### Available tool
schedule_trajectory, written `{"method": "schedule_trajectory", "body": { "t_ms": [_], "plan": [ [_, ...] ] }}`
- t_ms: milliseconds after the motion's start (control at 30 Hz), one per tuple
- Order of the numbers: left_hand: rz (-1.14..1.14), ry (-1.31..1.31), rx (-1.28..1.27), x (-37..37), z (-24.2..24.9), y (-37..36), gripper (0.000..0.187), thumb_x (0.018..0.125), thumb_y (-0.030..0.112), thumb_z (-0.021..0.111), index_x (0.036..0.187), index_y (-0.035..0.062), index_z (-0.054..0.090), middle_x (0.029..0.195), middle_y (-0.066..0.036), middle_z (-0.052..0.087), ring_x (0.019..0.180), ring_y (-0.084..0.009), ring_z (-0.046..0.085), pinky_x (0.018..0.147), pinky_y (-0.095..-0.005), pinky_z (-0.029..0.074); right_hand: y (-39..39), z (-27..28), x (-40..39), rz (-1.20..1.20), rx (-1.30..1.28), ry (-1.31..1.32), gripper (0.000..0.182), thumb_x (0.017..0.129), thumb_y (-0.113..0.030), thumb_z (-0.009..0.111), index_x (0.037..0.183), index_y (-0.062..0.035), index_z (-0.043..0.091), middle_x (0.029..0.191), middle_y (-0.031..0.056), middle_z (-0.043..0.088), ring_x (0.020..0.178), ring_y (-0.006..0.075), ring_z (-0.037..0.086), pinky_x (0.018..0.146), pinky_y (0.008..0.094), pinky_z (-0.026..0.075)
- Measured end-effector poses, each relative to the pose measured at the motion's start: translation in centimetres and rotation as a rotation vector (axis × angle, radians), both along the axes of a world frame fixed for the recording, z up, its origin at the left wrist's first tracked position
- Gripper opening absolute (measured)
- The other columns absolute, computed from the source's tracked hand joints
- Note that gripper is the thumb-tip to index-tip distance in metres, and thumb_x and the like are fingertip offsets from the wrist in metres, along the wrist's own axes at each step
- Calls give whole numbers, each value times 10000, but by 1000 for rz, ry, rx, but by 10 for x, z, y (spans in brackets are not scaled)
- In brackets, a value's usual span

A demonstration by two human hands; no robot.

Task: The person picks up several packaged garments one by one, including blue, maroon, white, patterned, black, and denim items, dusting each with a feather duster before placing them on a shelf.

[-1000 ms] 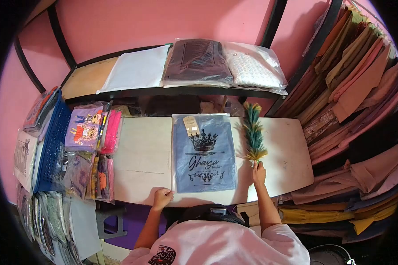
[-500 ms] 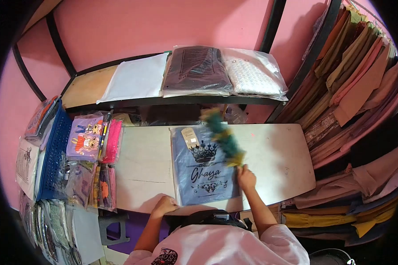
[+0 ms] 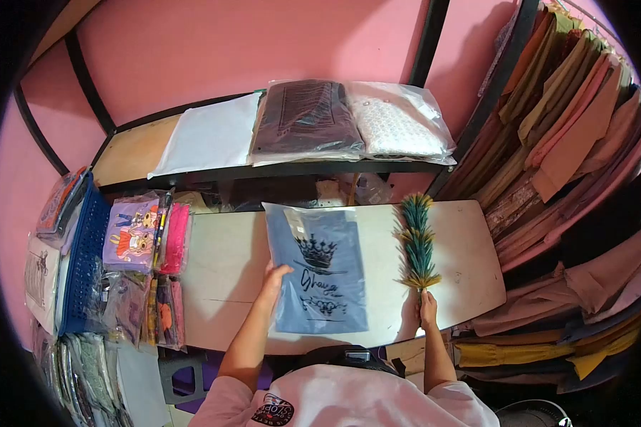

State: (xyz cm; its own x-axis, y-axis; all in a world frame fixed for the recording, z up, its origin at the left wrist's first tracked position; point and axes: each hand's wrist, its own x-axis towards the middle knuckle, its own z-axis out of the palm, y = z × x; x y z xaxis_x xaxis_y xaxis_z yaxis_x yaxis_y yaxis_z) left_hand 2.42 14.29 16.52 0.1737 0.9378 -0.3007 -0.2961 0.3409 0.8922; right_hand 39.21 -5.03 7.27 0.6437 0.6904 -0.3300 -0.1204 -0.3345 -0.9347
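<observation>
My left hand (image 3: 276, 276) is closed on the left edge of a clear plastic garment bag (image 3: 320, 292). Folded blue fabric is inside, printed with a black crown and "Ghaya" lettering. That left side is raised and tilted above the white table (image 3: 228, 249), and glare covers part of the tag near the top. On the right, my right hand (image 3: 427, 310) is wrapped around the handle of a green and yellow duster (image 3: 418, 245), which points away from me, apart from the bag.
A blue basket (image 3: 78, 263) and stacked packaged clothes (image 3: 132, 235) occupy the left end. Behind the table, a shelf holds a white package (image 3: 206, 132), a dark garment pack (image 3: 306, 117) and a patterned pack (image 3: 399, 124). Hanging clothes (image 3: 555, 135) line the right side.
The duster has moved from over the bag to the right and is no longer blurred. My left hand has moved up from the table's front edge, taken hold of the bag and raised its left side.
</observation>
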Motion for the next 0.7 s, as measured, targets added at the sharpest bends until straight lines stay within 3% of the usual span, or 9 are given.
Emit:
{"method": "schedule_trajectory", "body": {
  "t_ms": [133,200,300,367,433,467,500,633,700],
  "plan": [
    [-28,-28,167,24,89,-9,523,610,-50,500,1130,-9,467,980,-62,566,877,-162,544,791,-262,422,-1,15,-5,-8,-9,70,341,889,-367,423,681,-96,433,525,-26,364,395,74,349,339,226,295],
    [-89,47,411,47,119,-22,587,613,-74,478,1195,-11,430,1026,-57,560,911,-142,535,805,-246,411,-2,9,-1,32,21,82,348,883,-405,410,714,-103,437,494,2,392,339,108,335,305,247,272],
    [11,304,749,93,108,-33,706,620,-82,468,1302,-1,302,1069,-83,555,864,-137,544,759,-232,423,-2,21,-5,11,7,136,349,882,-410,410,717,-104,435,496,2,396,343,110,342,315,245,279],
    [-84,492,642,119,104,-48,754,617,-75,490,1326,21,254,969,-92,577,709,-146,553,663,-239,444,-2,21,-5,23,31,144,351,881,-414,410,718,-104,436,497,2,399,346,110,346,319,242,283],
    [-355,458,514,142,74,-55,782,665,-39,554,1353,62,196,888,-77,547,719,-110,533,653,-219,438,-3,20,-5,37,50,149,353,879,-418,410,720,-105,438,498,2,401,349,109,350,323,239,286],
    [-427,226,507,151,55,-62,811,707,44,618,1362,64,141,845,-78,512,693,-115,518,641,-220,444,-3,19,-5,29,52,129,353,878,-422,409,725,-106,443,499,2,402,353,109,355,325,239,292],
    [-475,317,518,151,55,-68,839,719,165,662,1361,57,132,917,-104,510,768,-165,532,664,-277,457,-4,18,-3,19,54,110,354,877,-426,408,730,-107,448,501,2,404,357,109,361,327,240,297],
    [-149,892,841,106,-18,-64,744,629,237,700,1231,10,325,1041,-199,486,1008,-347,449,884,-426,335,-18,34,-5,25,48,134,361,874,-433,410,740,-101,459,494,-4,394,354,105,357,322,240,300],
    [-22,1111,595,62,-28,-74,659,598,227,707,1136,4,400,1093,-225,457,1048,-360,421,902,-426,315,-26,39,-3,2,58,141,347,878,-413,412,741,-98,459,491,-8,386,354,101,353,321,241,297]
  ]
}}
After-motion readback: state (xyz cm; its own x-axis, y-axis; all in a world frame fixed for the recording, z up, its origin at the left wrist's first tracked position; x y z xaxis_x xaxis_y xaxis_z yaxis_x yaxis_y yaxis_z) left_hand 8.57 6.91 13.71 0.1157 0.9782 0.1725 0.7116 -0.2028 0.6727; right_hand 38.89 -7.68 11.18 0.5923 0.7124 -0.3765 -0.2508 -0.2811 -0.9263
